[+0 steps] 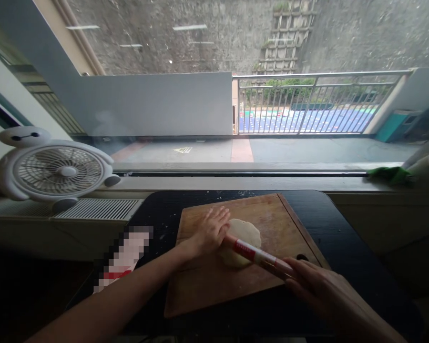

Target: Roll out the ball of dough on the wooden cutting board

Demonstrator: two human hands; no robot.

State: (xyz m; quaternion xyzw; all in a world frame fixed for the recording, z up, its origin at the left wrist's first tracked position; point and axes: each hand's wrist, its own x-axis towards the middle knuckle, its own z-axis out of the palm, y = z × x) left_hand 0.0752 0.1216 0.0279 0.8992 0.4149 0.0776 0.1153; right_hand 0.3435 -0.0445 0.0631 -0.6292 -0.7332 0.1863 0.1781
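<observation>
A disc of pale dough (248,232) lies flat on a wooden cutting board (200,293). Across it runs a wooden rolling pin (268,259) with a red and white label band, slanting down to the right. My right hand (307,278) is wrapped around the pin's near right end. At the pin's far left end is my left hand (212,231), its fingers stretched out flat, pointing away from me, beside the dough's left edge. The palm seems to touch the pin's end, which it partly covers.
The board lies on a black table (343,252) dusted with white specks. A blurred-out packet (128,257) lies at the table's left. Beyond stand a white fan (67,171) on the left, a window sill (236,183), and a green cloth (389,175) on the right.
</observation>
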